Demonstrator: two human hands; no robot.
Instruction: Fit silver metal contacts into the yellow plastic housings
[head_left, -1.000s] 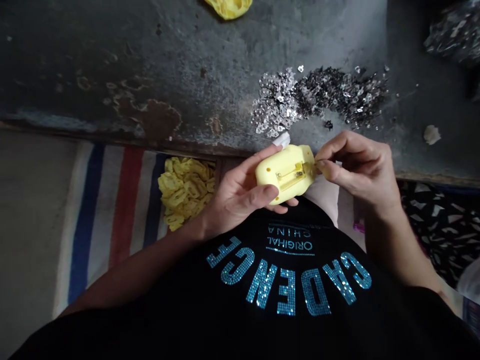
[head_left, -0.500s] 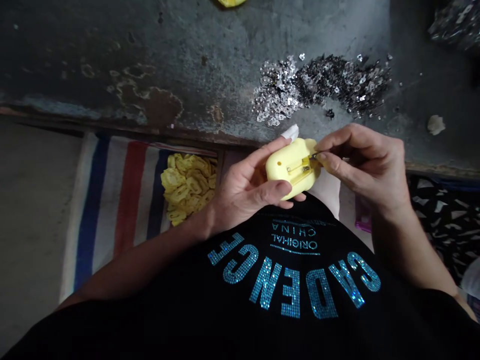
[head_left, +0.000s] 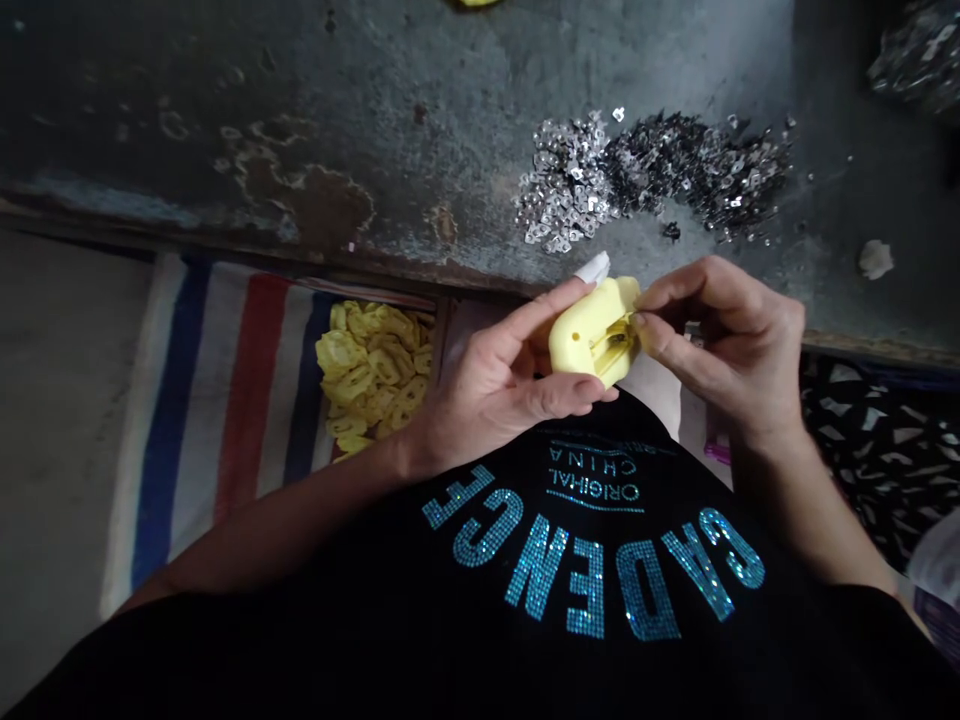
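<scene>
A rounded yellow plastic casing (head_left: 586, 328) with a small hole and a slotted recess rests in my left hand (head_left: 517, 375), thumb below and fingers behind it. White tape (head_left: 593, 268) wraps one of that hand's fingertips. My right hand (head_left: 724, 330) pinches at the casing's right end, thumb and forefinger at the recess. What lies between those fingertips is too small and covered to make out now. Just beyond, on the dark metal table, lie a pile of shiny small metal plates (head_left: 566, 185) and a darker pile of small metal pieces (head_left: 697, 170).
Several yellow plastic parts (head_left: 375, 365) fill a container at the left, by a striped woven sheet (head_left: 247, 380). A clear bag of metal pieces (head_left: 919, 60) lies at the far right. A white scrap (head_left: 875, 259) sits near the edge of the table (head_left: 420, 130).
The casing has turned a little in my left hand and shifted slightly right. My right fingertips are now closer against its recess, and the small metal piece seen there before is hidden.
</scene>
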